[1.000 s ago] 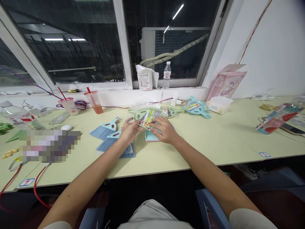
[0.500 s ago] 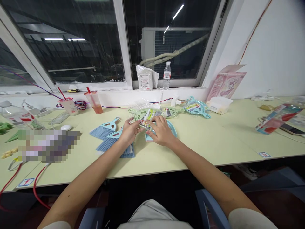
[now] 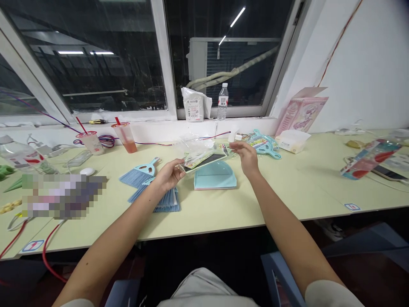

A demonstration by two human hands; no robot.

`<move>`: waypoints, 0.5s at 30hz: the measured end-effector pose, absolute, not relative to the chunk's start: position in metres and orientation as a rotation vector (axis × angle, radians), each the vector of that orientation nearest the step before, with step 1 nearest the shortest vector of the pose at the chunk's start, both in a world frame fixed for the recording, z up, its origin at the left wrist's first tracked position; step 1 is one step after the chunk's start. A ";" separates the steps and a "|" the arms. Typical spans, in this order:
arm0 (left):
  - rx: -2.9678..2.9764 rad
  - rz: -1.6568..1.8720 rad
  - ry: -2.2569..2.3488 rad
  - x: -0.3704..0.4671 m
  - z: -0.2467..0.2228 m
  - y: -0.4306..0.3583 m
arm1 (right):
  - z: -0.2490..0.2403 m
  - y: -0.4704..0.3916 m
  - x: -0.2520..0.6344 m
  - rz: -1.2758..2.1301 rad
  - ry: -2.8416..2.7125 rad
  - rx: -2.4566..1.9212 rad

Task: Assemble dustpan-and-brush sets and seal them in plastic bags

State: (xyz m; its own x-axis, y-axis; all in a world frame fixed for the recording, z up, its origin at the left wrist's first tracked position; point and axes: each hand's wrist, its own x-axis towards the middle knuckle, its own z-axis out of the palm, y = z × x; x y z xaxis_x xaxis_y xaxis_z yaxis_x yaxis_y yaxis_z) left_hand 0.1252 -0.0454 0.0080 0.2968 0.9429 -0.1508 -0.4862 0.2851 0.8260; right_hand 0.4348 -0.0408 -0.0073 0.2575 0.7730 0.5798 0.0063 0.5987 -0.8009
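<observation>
My left hand (image 3: 171,174) grips the left end of a green dustpan-and-brush set (image 3: 204,158) in clear plastic wrapping with a printed label. At its right end, the bent fingers of my right hand (image 3: 247,157) close on the wrapped set; their exact grip is partly hidden. The set is tilted, its dark bristles showing along the lower side. Just below it, a light blue dustpan (image 3: 214,175) lies on the table with a pink edge under it. Beside my left hand are blue hand brushes (image 3: 145,172), partly covered by my wrist.
Another wrapped blue dustpan set (image 3: 265,144) lies right of my right hand, near a tissue pack (image 3: 293,140). Drink cups (image 3: 128,138) stand at the back left of the table (image 3: 287,187). A water bottle (image 3: 223,102) stands on the sill. A clear-and-red package (image 3: 370,160) lies far right.
The green wrapped set has been lifted and turned, showing its bristles. My right hand has moved right to its other end, uncovering the blue dustpan.
</observation>
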 end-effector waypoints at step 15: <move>0.881 0.661 0.775 0.125 0.013 -0.060 | -0.004 -0.057 0.409 1.740 -1.057 -0.964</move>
State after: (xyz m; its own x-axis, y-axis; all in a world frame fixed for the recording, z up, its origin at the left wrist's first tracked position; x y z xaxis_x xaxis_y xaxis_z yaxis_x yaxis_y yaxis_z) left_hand 0.1248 -0.0600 0.0127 0.5548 0.7716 -0.3112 -0.1859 0.4796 0.8576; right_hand 0.4085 -0.0574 -0.0038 -0.3316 0.9271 -0.1745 -0.2720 -0.2711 -0.9233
